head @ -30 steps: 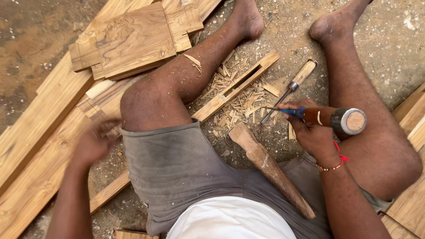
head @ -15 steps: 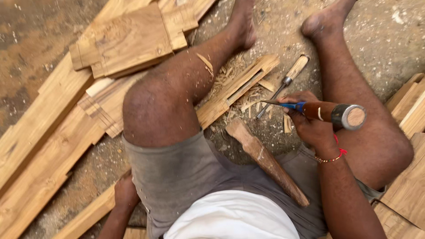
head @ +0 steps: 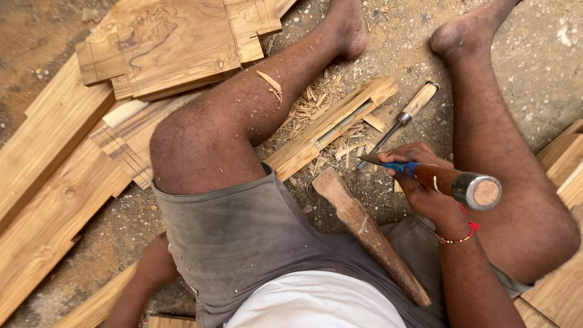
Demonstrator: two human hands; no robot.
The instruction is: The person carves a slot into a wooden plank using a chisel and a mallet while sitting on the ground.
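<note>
My right hand (head: 425, 188) is shut on a chisel (head: 443, 179) with a brown handle, blue collar and metal-ringed end, its blade pointing left over the ground. My left hand (head: 155, 267) is down by my left hip, blurred, resting near a plank; I cannot tell whether it holds anything. Between my bare legs lies a grooved wooden strip (head: 331, 127) amid wood shavings (head: 316, 100). A wooden mallet handle (head: 370, 234) lies across my lap area, and a second chisel (head: 404, 115) with a pale handle lies on the ground.
Notched wooden panels (head: 170, 45) are stacked at the upper left. Long planks (head: 48, 182) lie along the left side, and more board ends (head: 565, 164) sit at the right edge. The ground is sandy concrete.
My left hand has dropped from the planks at my left down beside my hip. My right hand with the chisel stays in about the same place.
</note>
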